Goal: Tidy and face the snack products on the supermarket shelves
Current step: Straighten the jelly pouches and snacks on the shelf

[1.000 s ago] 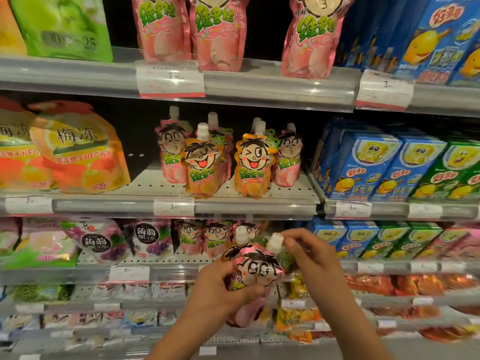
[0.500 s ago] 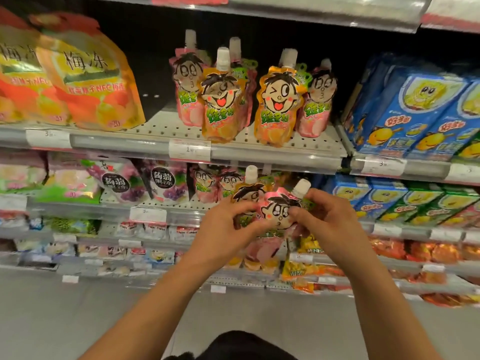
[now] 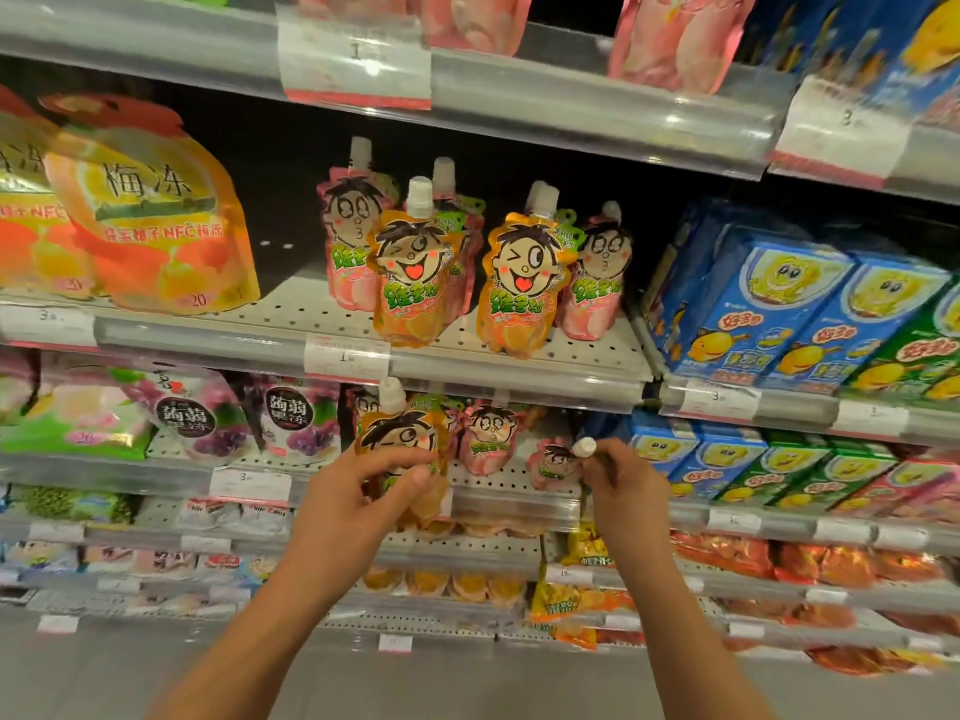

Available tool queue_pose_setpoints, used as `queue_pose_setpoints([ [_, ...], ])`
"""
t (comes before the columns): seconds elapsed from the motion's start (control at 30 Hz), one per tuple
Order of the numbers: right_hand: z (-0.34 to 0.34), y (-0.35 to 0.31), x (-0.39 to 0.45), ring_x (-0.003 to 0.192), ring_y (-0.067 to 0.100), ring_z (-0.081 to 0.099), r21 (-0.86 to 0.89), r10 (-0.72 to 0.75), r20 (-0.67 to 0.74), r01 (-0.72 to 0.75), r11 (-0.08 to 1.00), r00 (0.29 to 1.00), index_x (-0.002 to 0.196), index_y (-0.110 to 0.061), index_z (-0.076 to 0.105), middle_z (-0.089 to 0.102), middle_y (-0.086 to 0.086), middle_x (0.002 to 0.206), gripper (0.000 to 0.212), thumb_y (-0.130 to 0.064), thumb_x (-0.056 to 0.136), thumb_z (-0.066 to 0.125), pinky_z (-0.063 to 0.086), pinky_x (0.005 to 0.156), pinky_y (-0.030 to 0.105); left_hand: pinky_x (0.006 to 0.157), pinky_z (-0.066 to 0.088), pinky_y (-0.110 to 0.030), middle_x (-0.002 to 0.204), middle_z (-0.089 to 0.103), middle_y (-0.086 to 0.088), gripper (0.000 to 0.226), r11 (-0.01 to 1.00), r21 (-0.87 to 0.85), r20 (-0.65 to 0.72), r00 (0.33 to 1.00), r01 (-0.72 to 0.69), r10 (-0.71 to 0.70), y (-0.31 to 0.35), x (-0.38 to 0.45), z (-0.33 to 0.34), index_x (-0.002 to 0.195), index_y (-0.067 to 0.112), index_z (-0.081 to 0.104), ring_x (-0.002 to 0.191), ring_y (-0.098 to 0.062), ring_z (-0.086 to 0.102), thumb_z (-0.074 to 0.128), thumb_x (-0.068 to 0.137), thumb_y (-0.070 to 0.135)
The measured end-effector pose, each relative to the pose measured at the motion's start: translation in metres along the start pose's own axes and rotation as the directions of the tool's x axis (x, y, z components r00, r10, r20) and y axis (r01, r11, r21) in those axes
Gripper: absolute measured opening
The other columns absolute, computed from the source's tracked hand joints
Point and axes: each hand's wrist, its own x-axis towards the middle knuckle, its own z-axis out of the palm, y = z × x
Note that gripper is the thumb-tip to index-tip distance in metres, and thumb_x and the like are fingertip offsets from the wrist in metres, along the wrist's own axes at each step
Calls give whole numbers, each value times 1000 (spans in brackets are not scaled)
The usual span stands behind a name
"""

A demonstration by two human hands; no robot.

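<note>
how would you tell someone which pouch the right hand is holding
Start at the shelf directly under the one with the standing row of orange and pink cartoon-face pouches, just left of the blue boxes. The right hand pinches the white cap of a small pink pouch. Unlike its upright neighbours, it is tipped sideways.

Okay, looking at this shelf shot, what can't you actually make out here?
Head view only:
- Lower half of the orange spouted jelly pouch: covered by the left hand.
- Small pink spouted pouch: its right side is hidden behind the right hand pinching its cap.
- White shelf price tag: print too blurred to read.
- Top-shelf pink pouches: cut off by the upper edge.
</note>
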Motion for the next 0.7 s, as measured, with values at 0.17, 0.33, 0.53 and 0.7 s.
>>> queue_pose_setpoints([
  [0.17, 25, 15, 17, 64, 12, 59, 18, 26, -1, -25, 1000, 1000, 101, -16, 68, 66, -1, 71, 7, -12, 98, 64, 46, 58, 35, 84, 58, -43, 100, 75, 24, 20, 1000, 31, 15, 1000, 0, -1, 2, -5, -5, 101, 54, 75, 89, -10, 72, 65, 86, 65],
  [0.33, 40, 22, 37, 74, 23, 65, -6, 66, 27, -65, 998, 997, 107, -14, 70, 74, 5, 86, 11, -17, 97, 65, 53, 63, 38, 87, 57, -42, 102, 73, 26, 24, 999, 40, -22, 1000, 1, 0, 3, -4, -13, 99, 56, 75, 94, -8, 70, 63, 84, 72],
  [0.53, 37, 19, 47, 75, 24, 65, -33, 59, 105, -56, 998, 993, 128, -17, 62, 70, 3, 89, 35, -22, 94, 69, 53, 68, 38, 87, 55, -39, 108, 73, 26, 17, 997, 67, -35, 999, -26, 28, 14, 6, -18, 105, 55, 74, 100, -5, 68, 64, 90, 56],
  [0.7, 28, 18, 36, 78, 10, 64, -23, -1, 46, 3, 1000, 999, 133, -20, 56, 66, -1, 100, 47, -14, 90, 72, 53, 66, 34, 91, 55, -38, 112, 70, 29, 26, 995, 56, -17, 997, -79, 80, 26, 12, -19, 109, 56, 73, 106, 0, 65, 63, 86, 64],
])
